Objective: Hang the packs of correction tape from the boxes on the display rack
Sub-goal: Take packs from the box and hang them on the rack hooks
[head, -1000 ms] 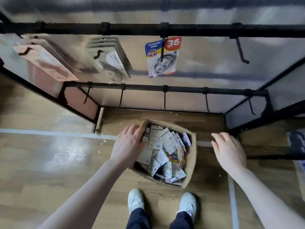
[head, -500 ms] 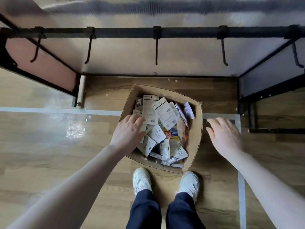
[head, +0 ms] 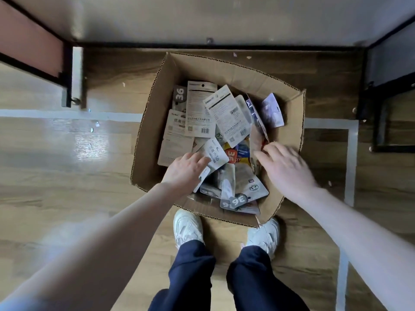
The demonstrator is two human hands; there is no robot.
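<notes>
**Inspector A:** Position of the packs relative to the hands?

**Inspector B:** One cardboard box (head: 289, 135) on the floor (head: 67, 187), packs of correction tape (head: 199, 108) heaped inside. The left hand (head: 187, 169) is on a white pack (head: 215, 157) just ahead of its fingers (head: 203, 161); that pack's long axis runs diagonally, away and to the right. The fingers look loosely bent over its near end; a closed hold cannot be confirmed. The right hand (head: 285, 169) hovers spread and blurred at the heap's right side, holding nothing.

**Inspector A:** Nearer hand? Counts?

**Inspector B:** Left, already touching. Two hands, one box; well over a dozen packs, overlapping, exact count not determinable
</notes>
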